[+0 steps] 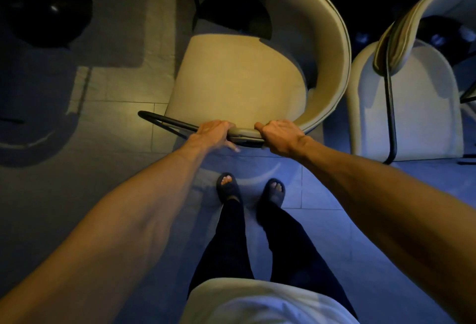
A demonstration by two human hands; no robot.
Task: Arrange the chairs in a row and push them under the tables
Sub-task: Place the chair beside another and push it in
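Dim tiled floor (116, 128) is lying underfoot; left hand (212, 132) and right hand (279, 135) are clasping the backrest rim of the cream chair (231, 79); second chair (412, 97) is standing just beside.

Brightness: we see a dim room, its top edge nearly black.
Light: a warm patch falls on the near chair (231, 74); cool blue covers the floor tiles (322, 195).
Shadows: dark shapes cross the left floor.
Distortion: we see wide-angle bending at the edges.
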